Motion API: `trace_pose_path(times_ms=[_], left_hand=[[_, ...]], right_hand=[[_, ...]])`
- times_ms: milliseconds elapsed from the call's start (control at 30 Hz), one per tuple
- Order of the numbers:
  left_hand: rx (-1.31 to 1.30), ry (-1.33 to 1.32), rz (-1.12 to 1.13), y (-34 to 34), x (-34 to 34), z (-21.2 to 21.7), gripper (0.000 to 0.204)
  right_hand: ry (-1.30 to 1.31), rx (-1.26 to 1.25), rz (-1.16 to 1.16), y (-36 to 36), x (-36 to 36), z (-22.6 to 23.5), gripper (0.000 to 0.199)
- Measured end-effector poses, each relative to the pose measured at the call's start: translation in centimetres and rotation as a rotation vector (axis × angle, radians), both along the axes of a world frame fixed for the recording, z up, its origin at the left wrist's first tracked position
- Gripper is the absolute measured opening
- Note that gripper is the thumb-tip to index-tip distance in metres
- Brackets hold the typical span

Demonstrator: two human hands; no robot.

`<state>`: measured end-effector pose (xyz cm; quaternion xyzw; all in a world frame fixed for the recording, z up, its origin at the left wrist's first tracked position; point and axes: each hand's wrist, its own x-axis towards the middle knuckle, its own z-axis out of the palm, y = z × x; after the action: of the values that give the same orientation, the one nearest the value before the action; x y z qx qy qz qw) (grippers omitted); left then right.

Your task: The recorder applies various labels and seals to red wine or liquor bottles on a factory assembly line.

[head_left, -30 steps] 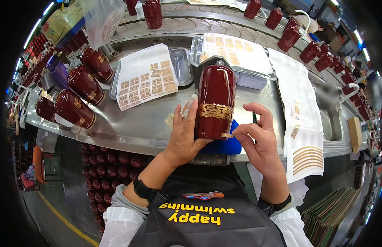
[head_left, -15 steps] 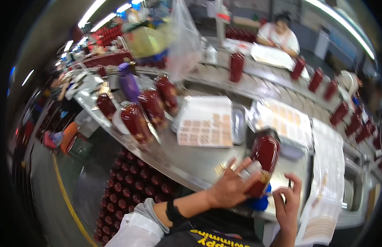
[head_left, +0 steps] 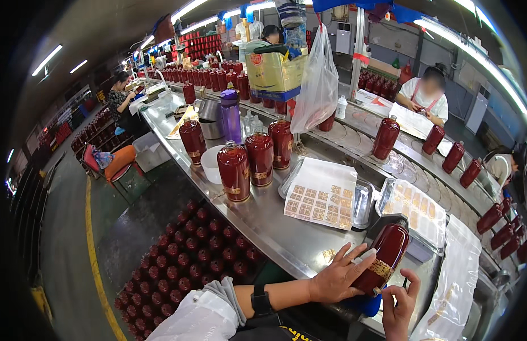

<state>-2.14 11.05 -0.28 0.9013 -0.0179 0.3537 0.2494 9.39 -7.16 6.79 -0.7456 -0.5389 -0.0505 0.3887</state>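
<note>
Bottle in hand, head view: And there it lay, the dark red bottle, tilted above the metal bench, its neck end at the dark holder, its base near the person, a gold band round the lower body.
Left hand: Fingers spread wide, this one was laid along the bottle's left side, touching it rather than wrapped round it.
Right hand: Busy work here! It was closed on a thin dark tool, fingertips right by a small gold piece at the base; whether they pinched that piece, one could not tell.
Blue pad: It peeped out below the bottle's base.
Loose gold sticker: Just beside the left fingertips, flat on the bench.
Sticker sheets: One white sheet showed rows of gold squares, partly over a metal tray; a second sheet lay to its right, and a long white strip beyond.
Standing bottles: Four stood upright at the left, near a purple flask.
Co-worker: Across the line, a person bent over a bottle.
</note>
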Motion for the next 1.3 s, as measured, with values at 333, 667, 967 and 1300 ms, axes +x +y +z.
trace_pose_path(times_ms=[333,667,967,1300], left_hand=[[-0.4,0.118,-0.491,-0.7,1.0,4.8,0.042],[-0.426,0.042,-0.369,-0.3,-0.6,4.7,0.021],[-0.338,0.011,-0.204,-1.0,-1.5,3.9,0.021],[-0.318,0.126,-0.09,-0.2,-2.3,4.3,0.013]], right_hand=[[0.013,0.038,0.003,0.4,-1.6,1.8,0.014],[0.053,-0.01,0.038,0.6,-1.9,1.3,0.01],[0.297,-0.031,-0.011,-0.9,-1.9,-0.5,0.025],[0.168,0.009,0.053,0.4,-1.9,-0.4,0.009]])
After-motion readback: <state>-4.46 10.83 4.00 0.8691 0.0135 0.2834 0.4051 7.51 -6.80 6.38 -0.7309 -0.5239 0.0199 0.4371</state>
